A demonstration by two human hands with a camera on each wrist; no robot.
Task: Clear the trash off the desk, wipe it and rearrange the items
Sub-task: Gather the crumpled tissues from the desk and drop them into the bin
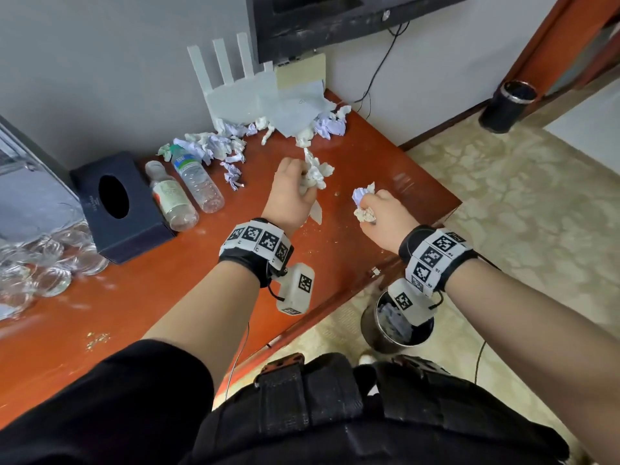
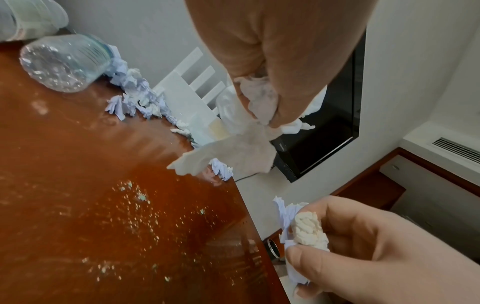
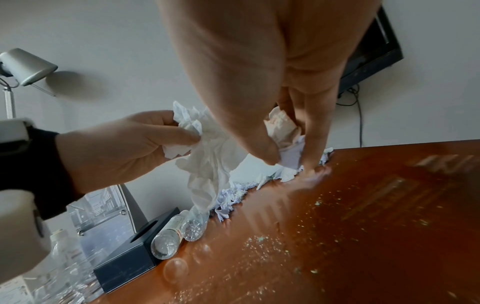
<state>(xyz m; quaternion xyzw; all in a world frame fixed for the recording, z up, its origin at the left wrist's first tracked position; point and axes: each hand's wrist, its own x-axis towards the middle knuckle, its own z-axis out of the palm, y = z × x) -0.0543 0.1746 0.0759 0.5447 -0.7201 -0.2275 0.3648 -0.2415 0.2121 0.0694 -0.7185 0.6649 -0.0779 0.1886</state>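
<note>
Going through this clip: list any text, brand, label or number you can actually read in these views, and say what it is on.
No text reads clearly in any view.
Tissue box: small pale lettering on top, too small to read.
Shorter bottle: label with red print, blurred.
Taller bottle: label near the neck, blurred.
Wrist bands: square black-and-white marker codes; the tiny characters beside them are illegible.

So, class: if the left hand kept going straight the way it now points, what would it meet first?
Probably the crumpled paper near the wall; the left hand, gripping a tissue wad, points there. Depth is uncertain.
</note>
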